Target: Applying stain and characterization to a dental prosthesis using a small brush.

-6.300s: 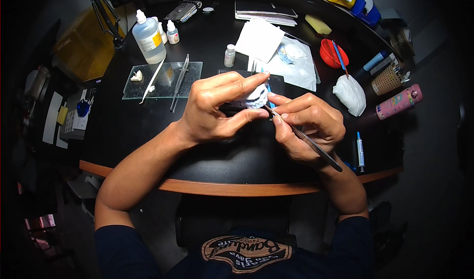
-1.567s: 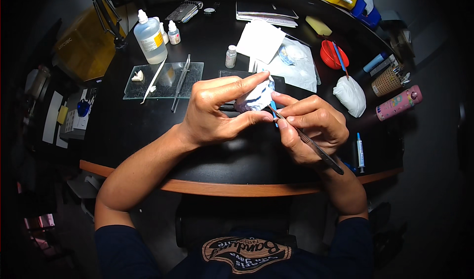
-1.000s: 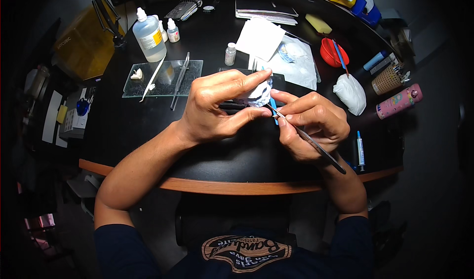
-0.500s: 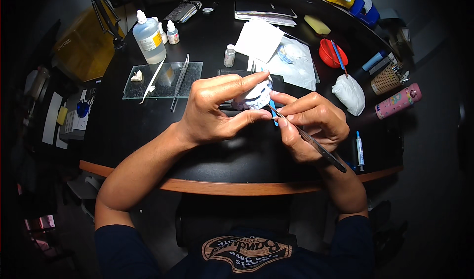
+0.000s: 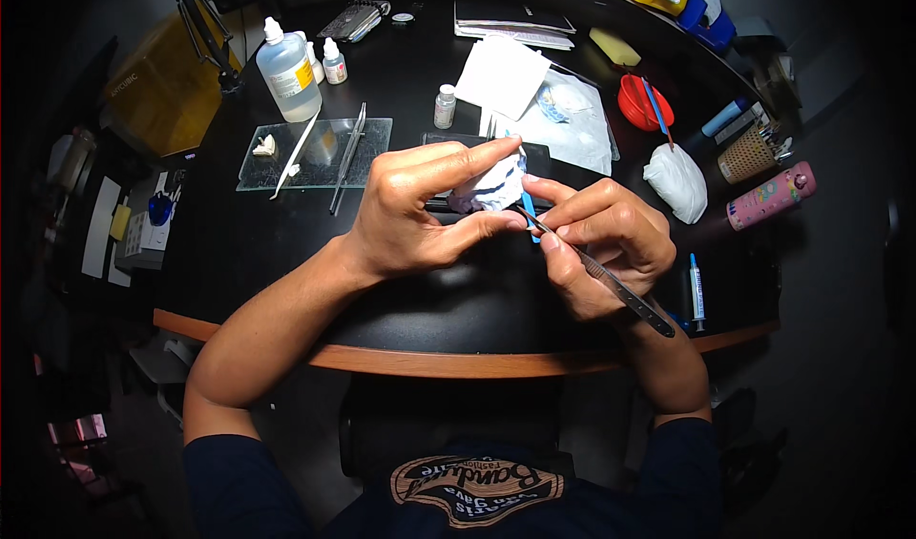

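Note:
My left hand (image 5: pixel 405 205) is closed on a white, lumpy, plaster-like piece (image 5: pixel 490 189), gripping it between the stretched index finger above and the thumb below. From the right, my right hand (image 5: pixel 615 238) pinches dark metal tweezers (image 5: pixel 625 294) between thumb and fingers. Their tips reach the piece's right lower edge, near my left thumb tip; whether they hold anything is too small to tell. A narrow blue strip (image 5: pixel 530 213) shows between the two hands, just behind the tweezers. Fingers hide part of the piece.
Left of my hands lies a glass slab (image 5: pixel 320 148) with slim tools and small whitish pieces. Behind it stand a large clear bottle (image 5: pixel 288 76) and small bottles. A white bag (image 5: pixel 676 181), red bowl (image 5: pixel 641 105), syringe (image 5: pixel 697 291) and pink bottle (image 5: pixel 771 196) are at the right.
The tweezers have shifted slightly, their rear end moving a little down and right. My left hand and the white piece stay nearly still.

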A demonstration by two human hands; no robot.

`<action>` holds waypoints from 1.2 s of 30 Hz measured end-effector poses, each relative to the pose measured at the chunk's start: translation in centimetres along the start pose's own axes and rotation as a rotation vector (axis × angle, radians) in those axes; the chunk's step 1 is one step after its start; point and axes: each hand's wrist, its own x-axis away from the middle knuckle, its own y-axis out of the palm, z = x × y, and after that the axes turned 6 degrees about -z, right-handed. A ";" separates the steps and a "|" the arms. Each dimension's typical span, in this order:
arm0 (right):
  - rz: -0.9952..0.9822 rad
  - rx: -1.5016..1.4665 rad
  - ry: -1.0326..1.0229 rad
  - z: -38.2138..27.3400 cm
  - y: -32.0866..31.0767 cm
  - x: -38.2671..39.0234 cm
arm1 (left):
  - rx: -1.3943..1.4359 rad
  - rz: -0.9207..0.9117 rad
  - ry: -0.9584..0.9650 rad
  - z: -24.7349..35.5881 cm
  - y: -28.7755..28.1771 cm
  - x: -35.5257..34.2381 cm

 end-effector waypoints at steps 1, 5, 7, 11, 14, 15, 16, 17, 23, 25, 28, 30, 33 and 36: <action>0.001 0.000 0.000 0.0 0.1 0.0 | -0.001 -0.001 0.000 0.1 -0.1 0.0; 0.064 0.005 0.014 0.1 0.3 0.0 | -0.005 -0.024 -0.017 0.2 -0.1 0.0; 0.067 0.010 0.013 0.2 0.3 0.0 | -0.003 -0.029 -0.022 0.2 -0.1 -0.1; 0.096 -0.008 0.054 0.1 0.6 0.0 | 0.035 -0.020 -0.029 0.3 0.0 -0.1; 0.111 0.000 0.066 0.2 0.6 0.2 | 0.066 -0.032 -0.036 0.6 -0.1 -0.1; 0.118 0.005 0.076 0.3 0.6 0.3 | 0.066 -0.058 -0.062 0.7 -0.1 -0.1; 0.119 0.007 0.076 0.3 0.6 0.2 | 0.067 -0.058 -0.060 0.5 -0.1 -0.1; 0.121 0.004 0.080 0.2 0.6 0.2 | 0.069 -0.048 -0.042 0.4 0.0 -0.1; 0.112 0.007 0.059 0.3 0.5 0.2 | 0.060 -0.046 -0.039 0.5 -0.1 -0.1; 0.103 0.011 0.054 0.3 0.4 0.2 | 0.042 -0.054 -0.040 0.4 -0.1 -0.1; 0.082 0.043 0.063 0.3 0.4 0.2 | 0.038 -0.047 -0.030 0.3 0.0 -0.1; 0.092 0.034 0.060 0.4 0.6 0.1 | 0.048 -0.047 -0.040 0.4 -0.1 -0.1; 0.056 0.063 0.027 0.5 0.3 0.1 | 0.051 -0.031 -0.019 0.2 0.0 -0.2; 0.042 0.053 0.006 0.5 0.0 0.0 | 0.039 -0.037 -0.011 0.2 0.1 -0.2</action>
